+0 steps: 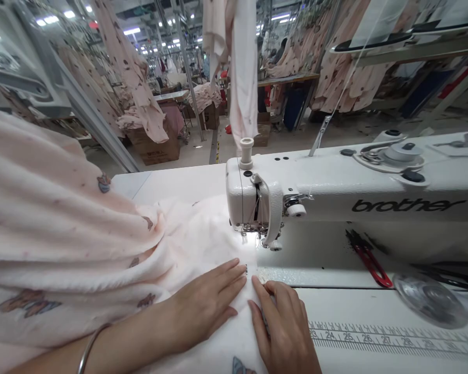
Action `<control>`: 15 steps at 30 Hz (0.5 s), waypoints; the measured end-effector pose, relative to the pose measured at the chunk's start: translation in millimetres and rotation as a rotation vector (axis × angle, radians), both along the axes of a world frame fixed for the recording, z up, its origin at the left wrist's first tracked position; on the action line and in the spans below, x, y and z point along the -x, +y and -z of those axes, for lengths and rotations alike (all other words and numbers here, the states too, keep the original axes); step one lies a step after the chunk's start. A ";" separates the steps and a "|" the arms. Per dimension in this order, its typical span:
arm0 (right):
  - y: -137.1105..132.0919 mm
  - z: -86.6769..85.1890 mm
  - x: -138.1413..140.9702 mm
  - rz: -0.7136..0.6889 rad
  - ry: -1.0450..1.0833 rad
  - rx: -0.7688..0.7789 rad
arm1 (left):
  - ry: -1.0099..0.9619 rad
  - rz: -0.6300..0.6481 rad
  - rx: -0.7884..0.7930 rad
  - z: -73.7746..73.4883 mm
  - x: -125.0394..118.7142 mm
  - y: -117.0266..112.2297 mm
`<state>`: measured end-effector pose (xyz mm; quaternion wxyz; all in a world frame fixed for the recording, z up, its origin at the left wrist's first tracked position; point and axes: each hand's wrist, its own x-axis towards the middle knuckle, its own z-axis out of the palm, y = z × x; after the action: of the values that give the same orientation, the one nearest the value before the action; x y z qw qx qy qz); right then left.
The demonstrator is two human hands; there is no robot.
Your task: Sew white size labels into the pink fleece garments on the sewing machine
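Note:
My left hand (205,304) lies flat, fingers stretched out, on pale pink fleece fabric (74,234) printed with small figures. My right hand (283,327) rests beside it at the fabric's right edge, fingers extended toward the needle. Both fingertips point at the presser foot (253,231) of a white Brother sewing machine (335,192), whose lamp lights the cloth there. The fabric is heaped high on the left and runs under the machine head. A thin bangle (89,345) sits on my left wrist.
Red thread snips (368,259) lie on the machine bed to the right, near a clear round object (429,298). A ruler strip (393,340) runs along the table front. Hanging pink garments, cardboard boxes and other work tables fill the hall behind.

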<state>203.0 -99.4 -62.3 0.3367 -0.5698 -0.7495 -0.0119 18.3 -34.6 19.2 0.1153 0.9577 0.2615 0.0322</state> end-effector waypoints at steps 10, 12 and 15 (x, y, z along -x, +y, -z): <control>-0.6 -3.4 0.5 -0.001 0.009 -0.016 | 0.010 0.096 -0.073 19.0 2.4 7.2; 0.0 -2.9 0.6 0.002 0.009 -0.032 | 0.001 0.091 -0.063 20.2 2.9 7.6; 0.7 -2.9 1.0 0.008 0.015 -0.065 | 0.003 0.079 -0.052 21.8 2.5 8.3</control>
<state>201.9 -98.7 -59.4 0.3604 -0.5618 -0.7439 -0.0333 15.9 -26.3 -2.6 0.0913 0.9700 0.2229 0.0329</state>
